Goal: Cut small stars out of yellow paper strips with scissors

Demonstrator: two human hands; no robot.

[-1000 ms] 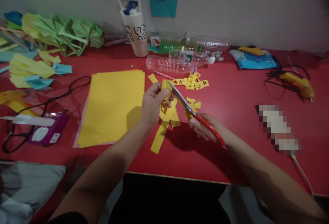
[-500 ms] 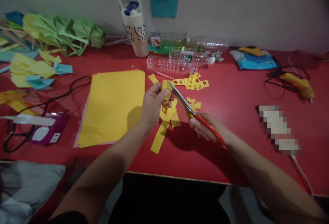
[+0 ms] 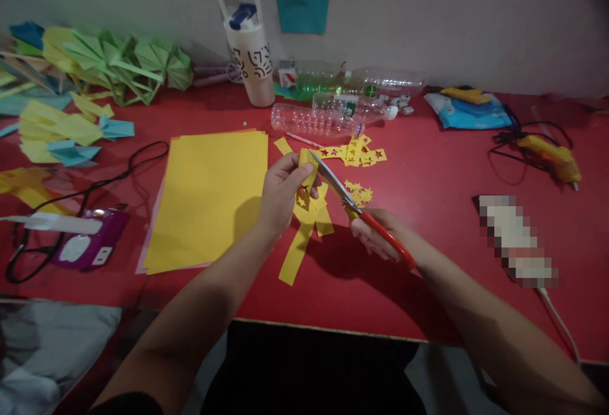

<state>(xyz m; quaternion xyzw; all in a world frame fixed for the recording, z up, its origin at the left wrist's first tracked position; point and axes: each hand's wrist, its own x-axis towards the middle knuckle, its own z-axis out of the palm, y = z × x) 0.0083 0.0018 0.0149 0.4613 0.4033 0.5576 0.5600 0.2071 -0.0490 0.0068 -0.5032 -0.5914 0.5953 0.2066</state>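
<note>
My left hand pinches a folded strip of yellow paper between thumb and fingers. Red-handled scissors are in my right hand, their blade tips touching the upper edge of that paper. Part of my right hand's grip is hidden behind the red handle. Below the hands lie loose yellow paper strips, one reaching toward the table's front edge. Small cut yellow stars form a little pile beside the blades. Behind them rest yellow strips with star-shaped holes.
A stack of yellow sheets lies left of my hands. Clear plastic bottles and a white tumbler stand or lie at the back. A yellow glue gun and a pixelated object with a cable are on the right.
</note>
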